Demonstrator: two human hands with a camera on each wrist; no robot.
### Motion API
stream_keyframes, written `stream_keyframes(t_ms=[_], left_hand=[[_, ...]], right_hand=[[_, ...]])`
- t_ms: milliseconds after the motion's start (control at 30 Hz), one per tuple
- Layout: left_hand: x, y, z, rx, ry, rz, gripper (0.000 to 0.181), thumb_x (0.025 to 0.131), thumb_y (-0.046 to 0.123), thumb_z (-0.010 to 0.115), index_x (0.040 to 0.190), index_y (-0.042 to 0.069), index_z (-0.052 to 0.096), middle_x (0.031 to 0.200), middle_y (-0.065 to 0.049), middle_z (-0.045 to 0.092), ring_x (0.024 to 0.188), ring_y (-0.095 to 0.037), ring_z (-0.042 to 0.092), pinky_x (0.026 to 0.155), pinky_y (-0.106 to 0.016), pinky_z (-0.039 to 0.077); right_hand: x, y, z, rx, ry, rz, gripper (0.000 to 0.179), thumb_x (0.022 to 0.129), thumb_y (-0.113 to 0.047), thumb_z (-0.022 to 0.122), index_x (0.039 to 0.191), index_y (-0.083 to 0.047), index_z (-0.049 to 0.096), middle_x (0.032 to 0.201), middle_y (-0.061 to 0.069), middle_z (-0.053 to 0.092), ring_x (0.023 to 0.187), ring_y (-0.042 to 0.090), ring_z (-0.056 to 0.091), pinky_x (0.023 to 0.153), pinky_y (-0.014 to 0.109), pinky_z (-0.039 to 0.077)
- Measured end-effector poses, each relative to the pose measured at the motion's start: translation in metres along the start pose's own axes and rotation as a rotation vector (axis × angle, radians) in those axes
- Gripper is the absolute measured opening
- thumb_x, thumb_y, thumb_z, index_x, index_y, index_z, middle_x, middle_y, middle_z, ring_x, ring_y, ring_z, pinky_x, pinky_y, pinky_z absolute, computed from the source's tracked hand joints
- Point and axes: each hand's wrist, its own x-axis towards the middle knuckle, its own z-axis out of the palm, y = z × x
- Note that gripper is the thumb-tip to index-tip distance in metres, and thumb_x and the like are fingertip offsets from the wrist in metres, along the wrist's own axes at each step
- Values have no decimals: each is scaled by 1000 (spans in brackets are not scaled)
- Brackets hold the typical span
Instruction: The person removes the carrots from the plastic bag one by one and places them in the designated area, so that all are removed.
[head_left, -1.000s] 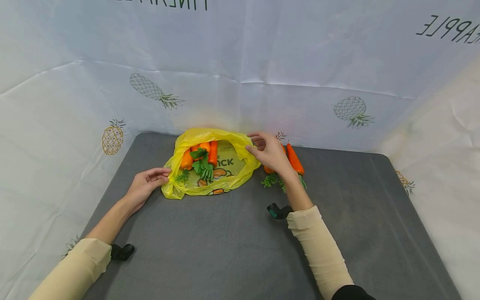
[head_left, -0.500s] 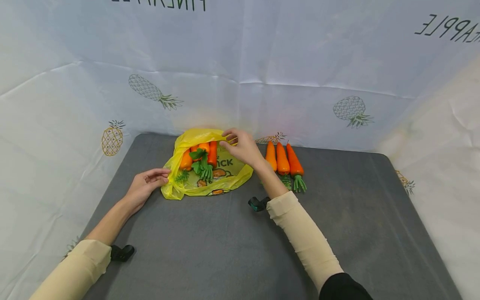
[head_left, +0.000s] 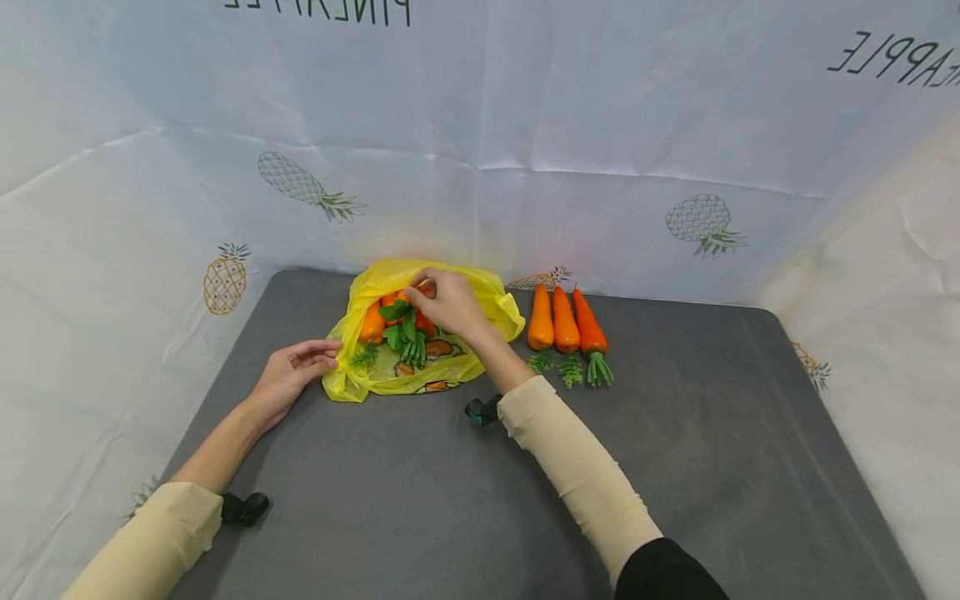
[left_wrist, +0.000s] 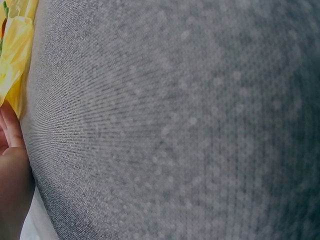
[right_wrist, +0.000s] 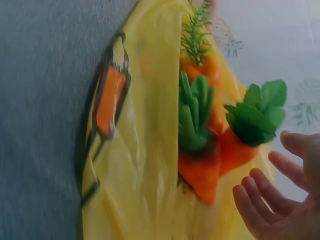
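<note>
A yellow plastic bag [head_left: 501, 308] lies with its mouth toward me, holding several orange carrots [head_left: 372, 323] with green tops. At its left edge, my left hand [head_left: 294, 372] pinches the plastic between fingertips and thumb; the left wrist view shows those fingers [left_wrist: 11, 127] right at the yellow bag [left_wrist: 15, 55]. My right hand [head_left: 453, 307] reaches over the bag's mouth, close above the carrots, partly covering them. In the right wrist view its fingers [right_wrist: 260, 195] are spread and loosely bent beside a leafy-topped carrot [right_wrist: 240, 150], with nothing between them.
Three more carrots [head_left: 564, 321] lie side by side right of the bag, tops toward me. They rest on a grey cloth-covered table [head_left: 420, 492]. Behind it hangs a white curtain [head_left: 585, 217] with pineapple prints.
My right hand has moved left from the bag's right edge to above the carrots inside, uncovering the three carrots on the right. My left hand has stayed at the bag's left edge.
</note>
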Motion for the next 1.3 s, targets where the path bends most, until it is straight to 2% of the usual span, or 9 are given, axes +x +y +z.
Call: stream_keyframes(t_ms=[333,567,667,767,867,1000,1133,1233,1300], left_hand=[[1,-1,5,13,9,-16,49,107,18,71,146,-10,60,112,20,75,102,6,69,91,-9,57],[0,1,3,16,11,-15,48,107,17,71,145,-10,60,112,20,74,102,6,69,91,-9,58],[0,2,2,20,15,-17,48,107,17,71,145,-9,60,112,20,74,103,5,69,91,-9,58],[1,2,1,18,19,-19,48,107,18,71,145,-9,60,112,20,75,102,5,69,90,-9,58],[1,1,0,11,20,-18,48,106,18,72,145,-9,61,112,20,75,102,6,69,90,-9,58],[1,0,-1,5,17,-14,47,106,17,72,144,-9,61,112,20,75,101,7,69,90,-9,58],[0,-1,-1,-2,13,-5,47,106,16,72,144,-10,61,112,20,76,101,7,70,90,-9,58],[0,-1,-1,-11,10,-1,47,106,16,72,144,-11,61,112,19,76,101,7,70,90,-9,58],[0,-1,-1,-17,8,0,47,106,16,72,144,-10,61,112,19,76,101,7,70,90,-9,58]], right_hand=[[1,1,20,-38,-9,88,45,105,-39,74,139,-11,66,105,11,71,74,18,55,64,27,43],[2,-3,24,-84,-41,78,53,105,-32,74,152,-13,59,128,12,74,90,20,67,68,24,48],[2,-4,24,-97,-45,75,51,106,-31,74,152,-14,60,127,12,74,84,17,64,65,23,46],[2,-4,23,-98,-44,71,46,106,-29,73,148,-14,64,102,9,72,67,14,52,57,22,38],[1,-3,20,-89,-46,66,42,105,-26,72,145,-14,66,75,2,56,55,10,38,52,21,32],[-4,-1,15,-36,-53,64,39,104,-22,71,142,-13,68,63,-3,42,50,9,32,49,21,30],[-10,0,10,8,-57,39,37,104,-21,71,140,-11,69,75,6,59,52,9,36,53,21,34],[-13,-1,4,15,-74,19,37,104,-22,71,139,-11,70,105,15,75,58,14,50,60,24,43],[-15,-2,-1,16,-93,13,37,104,-23,71,140,-11,70,125,17,76,75,19,66,71,28,53]])
